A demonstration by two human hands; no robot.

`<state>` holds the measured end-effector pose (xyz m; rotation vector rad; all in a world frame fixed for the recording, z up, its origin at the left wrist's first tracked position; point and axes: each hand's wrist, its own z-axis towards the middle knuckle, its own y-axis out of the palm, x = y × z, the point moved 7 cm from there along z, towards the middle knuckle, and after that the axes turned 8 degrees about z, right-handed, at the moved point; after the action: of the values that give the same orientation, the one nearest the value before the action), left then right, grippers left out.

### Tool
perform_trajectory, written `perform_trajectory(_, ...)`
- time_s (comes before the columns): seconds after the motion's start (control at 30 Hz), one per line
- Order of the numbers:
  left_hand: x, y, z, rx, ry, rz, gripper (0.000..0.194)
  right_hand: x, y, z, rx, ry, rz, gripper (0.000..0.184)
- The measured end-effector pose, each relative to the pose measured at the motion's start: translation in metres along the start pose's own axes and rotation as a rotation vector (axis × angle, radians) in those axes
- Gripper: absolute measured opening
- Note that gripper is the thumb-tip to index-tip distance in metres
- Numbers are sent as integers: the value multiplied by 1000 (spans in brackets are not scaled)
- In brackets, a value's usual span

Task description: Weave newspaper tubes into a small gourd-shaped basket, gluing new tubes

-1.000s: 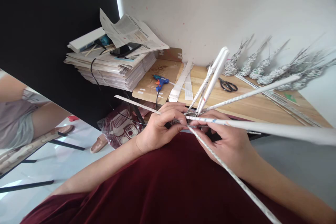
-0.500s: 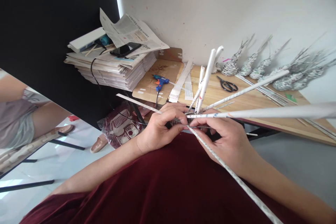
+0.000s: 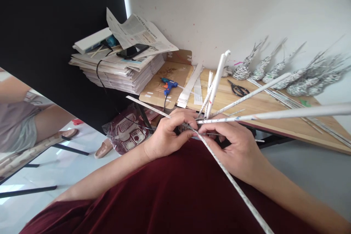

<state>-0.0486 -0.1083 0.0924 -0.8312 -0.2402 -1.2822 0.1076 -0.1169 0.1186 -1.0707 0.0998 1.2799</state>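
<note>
Headlines in Chinese characters, too small to read, run across a loose newspaper [image 3: 139, 31] lying on a paper stack [image 3: 128, 76] in the head view, with a dark phone [image 3: 133, 51] resting on its near edge. In front of the person's dark red clothing, a woven paper piece [image 3: 184, 128] sits between the hands, rolled paper rods [image 3: 232, 179] fanning out from it, some flecked with blue, orange or red print. The left hand [image 3: 172, 129] pinches the piece between thumb and forefinger; the right hand [image 3: 233, 140] curls at its right side, fingertips close together, though whether they grip I cannot tell. Beyond, on the wooden table [image 3: 263, 104], are a blue glue gun [image 3: 170, 87], black-handled scissors [image 3: 239, 89] and several woven paper bundles [image 3: 241, 71] along the wall.
</note>
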Motion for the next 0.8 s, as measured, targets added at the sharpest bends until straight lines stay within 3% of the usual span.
perform_trajectory(0.3, -8, 2, -3, -10, -93, -52, 15, 0, -2, -2, 44, 48, -16, 13)
perform_trajectory(0.8, -10, 4, -4, -33, -116, -45, 15, -1, 1, 1, 40, 67, -18, 7)
